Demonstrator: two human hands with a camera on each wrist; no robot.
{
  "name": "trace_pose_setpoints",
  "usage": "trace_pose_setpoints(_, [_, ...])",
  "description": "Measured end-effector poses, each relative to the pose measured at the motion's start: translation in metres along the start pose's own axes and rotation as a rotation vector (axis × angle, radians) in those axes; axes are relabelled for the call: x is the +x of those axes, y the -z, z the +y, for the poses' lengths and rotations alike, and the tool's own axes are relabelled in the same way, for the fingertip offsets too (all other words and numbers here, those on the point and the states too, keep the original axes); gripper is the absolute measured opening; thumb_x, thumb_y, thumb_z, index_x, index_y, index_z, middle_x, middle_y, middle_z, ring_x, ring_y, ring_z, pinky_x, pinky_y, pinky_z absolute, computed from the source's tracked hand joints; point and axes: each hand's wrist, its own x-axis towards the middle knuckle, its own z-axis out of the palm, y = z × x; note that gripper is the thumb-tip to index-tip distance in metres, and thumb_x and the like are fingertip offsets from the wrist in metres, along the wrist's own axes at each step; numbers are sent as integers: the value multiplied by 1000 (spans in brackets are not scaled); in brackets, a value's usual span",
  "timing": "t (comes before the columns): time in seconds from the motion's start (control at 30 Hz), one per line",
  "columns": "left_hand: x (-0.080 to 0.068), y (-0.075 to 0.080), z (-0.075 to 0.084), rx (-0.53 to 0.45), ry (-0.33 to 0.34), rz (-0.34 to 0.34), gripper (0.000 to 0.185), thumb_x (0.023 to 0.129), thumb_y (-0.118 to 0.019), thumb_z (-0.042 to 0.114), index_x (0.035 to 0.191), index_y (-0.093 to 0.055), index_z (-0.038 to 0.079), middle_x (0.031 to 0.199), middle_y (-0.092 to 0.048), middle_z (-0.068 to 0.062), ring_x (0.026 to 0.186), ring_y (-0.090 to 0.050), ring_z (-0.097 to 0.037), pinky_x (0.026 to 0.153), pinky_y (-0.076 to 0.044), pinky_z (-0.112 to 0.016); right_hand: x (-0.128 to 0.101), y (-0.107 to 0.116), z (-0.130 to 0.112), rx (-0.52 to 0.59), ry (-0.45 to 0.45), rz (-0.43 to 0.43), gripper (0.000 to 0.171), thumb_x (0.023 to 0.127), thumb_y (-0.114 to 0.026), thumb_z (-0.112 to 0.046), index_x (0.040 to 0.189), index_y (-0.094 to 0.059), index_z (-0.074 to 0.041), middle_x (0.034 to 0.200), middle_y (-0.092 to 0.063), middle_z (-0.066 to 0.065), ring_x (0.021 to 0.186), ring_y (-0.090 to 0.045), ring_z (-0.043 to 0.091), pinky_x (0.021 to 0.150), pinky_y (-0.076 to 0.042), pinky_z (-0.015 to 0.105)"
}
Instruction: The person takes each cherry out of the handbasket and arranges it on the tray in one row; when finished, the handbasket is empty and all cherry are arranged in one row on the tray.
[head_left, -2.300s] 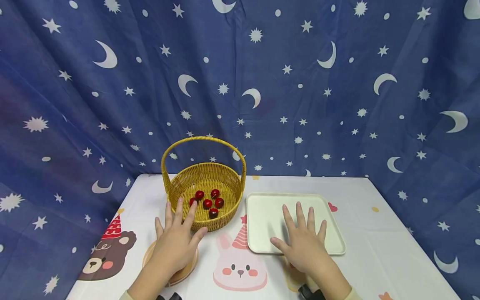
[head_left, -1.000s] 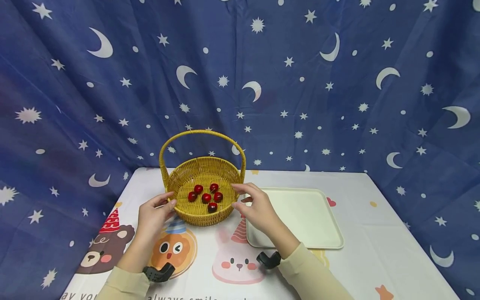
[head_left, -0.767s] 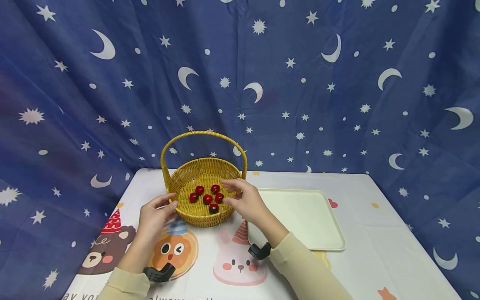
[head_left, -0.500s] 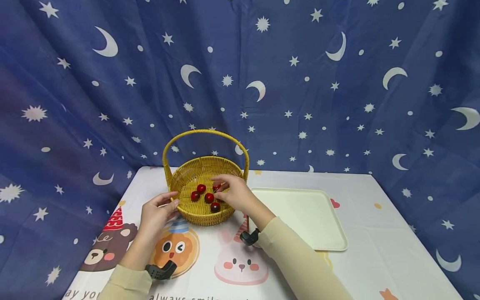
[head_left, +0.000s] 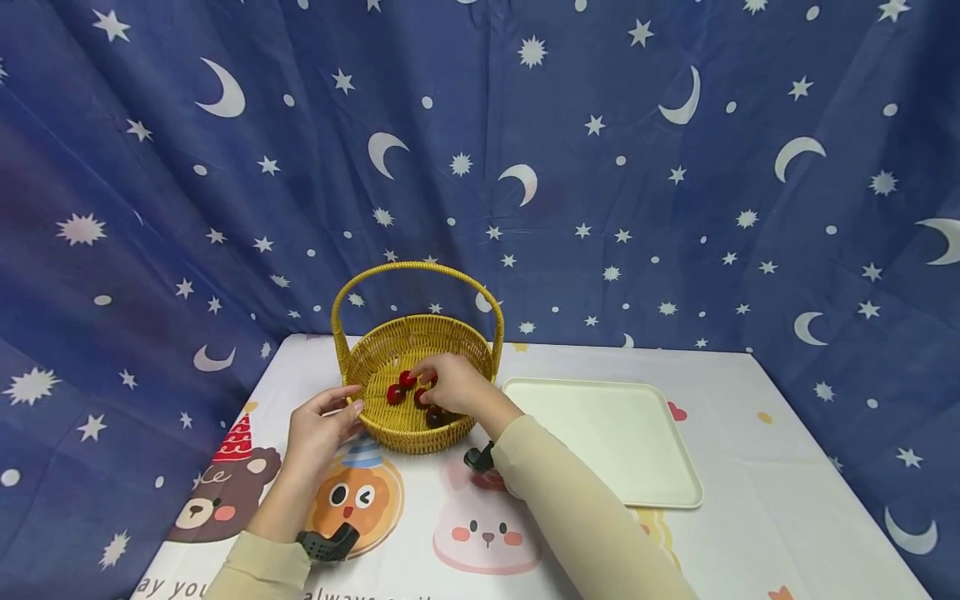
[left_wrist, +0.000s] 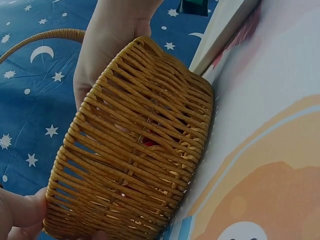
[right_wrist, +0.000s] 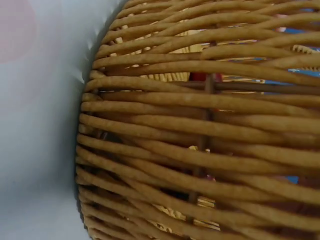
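A yellow woven basket (head_left: 420,439) with a tall arched handle stands on the table, with several dark red cherries (head_left: 395,394) inside. My left hand (head_left: 318,423) holds its left rim; in the left wrist view, fingers (left_wrist: 25,207) show at the rim. My right hand (head_left: 453,385) reaches over the right side into the basket. Its thumb and forefinger are bent close about a cherry (head_left: 421,398); whether they pinch it is hidden. The right wrist view shows mostly the basket's wicker wall (right_wrist: 200,125), with a red patch behind the strands.
A cream rectangular tray (head_left: 622,442) lies to the right of the basket, beneath and beyond my right forearm. The table has a white cloth (head_left: 757,467) with cartoon prints. A dark blue curtain (head_left: 570,192) with moons and stars hangs close behind.
From open above the table, both hands have moved to the basket. The left has taken its rim; the right has travelled left across the right rim, in among the cherries. The basket stands in place.
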Motion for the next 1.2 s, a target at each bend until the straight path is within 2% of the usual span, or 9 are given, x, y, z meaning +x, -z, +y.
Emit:
trace_pose_setpoints(0.07, [0, 0, -1, -4, 3, 3, 45, 104, -71, 8, 148, -63, 4, 123, -51, -10, 95, -67, -10, 88, -68, -26, 3, -2, 0, -30, 6, -9, 38, 92, -85, -9, 129, -78, -15, 120, -78, 8, 94, -69, 13, 78, -60, 23])
trace_pose_setpoints(0.23, [0, 0, 1, -7, 1, -3, 45, 104, -71, 9, 148, -64, 4, 122, -51, -9, 94, -68, -9, 90, -68, -28, 7, -4, -1, -66, 2, -32, 35, 92, -85, -6, 125, -79, -11, 114, -79, 8, 80, -67, 12, 70, -59, 22])
trace_pose_setpoints(0.43, [0, -1, 3, -10, 1, -10, 45, 103, -72, 10, 148, -63, 4, 123, -52, -9, 97, -68, -12, 90, -67, -27, 10, -8, -2, -195, 17, -20, 26, 92, -84, -9, 117, -81, -12, 109, -79, 4, 92, -63, 12, 86, -57, 26])
trace_pose_setpoints(0.57, [0, -1, 4, -5, -6, -8, 44, 104, -72, 9, 147, -64, 4, 124, -52, -9, 98, -66, -12, 89, -67, -27, 12, -11, -1, -226, 18, -29, 26, 94, -83, -12, 120, -81, -14, 110, -78, 0, 96, -65, 12, 90, -60, 27])
trace_pose_setpoints(0.77, [0, -2, 1, 5, -12, 5, 42, 104, -71, 9, 146, -65, 4, 124, -51, -10, 98, -64, -13, 88, -68, -26, 10, -11, -1, -129, 67, 10, 30, 95, -84, -15, 125, -78, -16, 115, -77, -1, 108, -69, 14, 97, -61, 28])
trace_pose_setpoints(0.87, [0, -2, 0, 8, -7, 6, 42, 104, -71, 10, 146, -65, 5, 124, -52, -9, 100, -67, -14, 88, -68, -26, 2, -8, -5, -79, 84, 40, 30, 95, -85, -18, 124, -79, -17, 119, -77, -2, 111, -69, 14, 96, -61, 28])
trace_pose_setpoints(1.07, [-2, 0, 2, 1, -6, -8, 41, 105, -70, 12, 146, -66, 7, 127, -51, -10, 100, -68, -12, 90, -68, -28, -23, 5, -11, 35, 122, 95, 30, 92, -87, -13, 121, -81, -18, 127, -76, -2, 97, -68, 15, 82, -61, 27])
trace_pose_setpoints(1.2, [-2, 0, 3, -7, -1, -15, 42, 106, -69, 11, 147, -65, 6, 128, -50, -11, 98, -67, -11, 91, -68, -30, -42, 17, -5, 108, 125, 124, 29, 92, -86, -11, 119, -81, -19, 123, -74, -3, 92, -67, 11, 79, -61, 25])
